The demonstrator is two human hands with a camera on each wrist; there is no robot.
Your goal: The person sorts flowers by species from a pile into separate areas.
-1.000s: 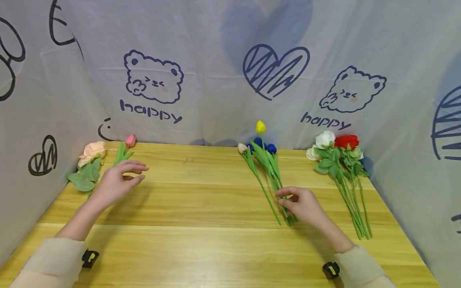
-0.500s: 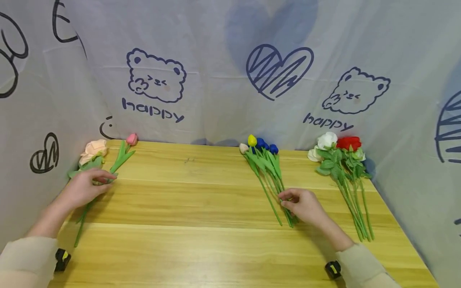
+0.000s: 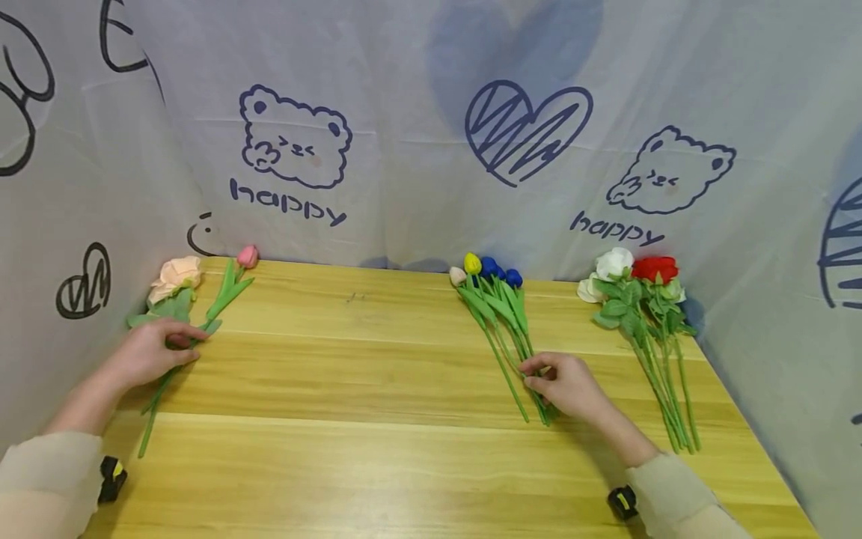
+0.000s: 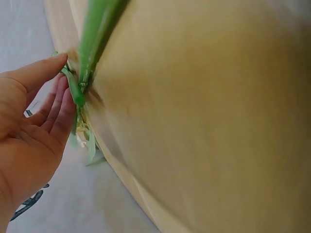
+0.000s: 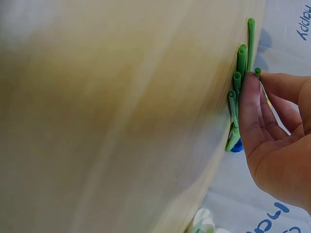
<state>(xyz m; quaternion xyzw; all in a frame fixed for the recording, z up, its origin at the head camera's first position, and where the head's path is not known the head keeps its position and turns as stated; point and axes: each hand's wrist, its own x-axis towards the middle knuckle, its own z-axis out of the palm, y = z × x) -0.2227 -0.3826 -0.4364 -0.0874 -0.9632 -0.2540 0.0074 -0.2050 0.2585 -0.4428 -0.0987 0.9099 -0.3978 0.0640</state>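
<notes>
At the table's left side my left hand (image 3: 156, 350) is down over the stems of a pink tulip (image 3: 248, 257) and a peach rose (image 3: 176, 277). In the left wrist view a green flower stem (image 4: 74, 88) lies between its thumb and fingers; which flower it belongs to I cannot tell. My right hand (image 3: 566, 383) pinches the lower stem of a yellow tulip (image 3: 473, 263) between thumb and index finger. Blue tulips (image 3: 514, 278) and a pale tulip (image 3: 458, 277) lie beside it, and their stem ends (image 5: 241, 58) show next to my right fingers.
White roses (image 3: 614, 264) and a red rose (image 3: 655, 269) lie at the right with long stems toward the front. The wooden table (image 3: 350, 374) is bounded at the back and sides by printed cloth (image 3: 404, 150).
My left hand has come left and down onto the stems at the left. The yellow tulip's head has dropped in among the other tulips, while my right hand has stayed nearly in place.
</notes>
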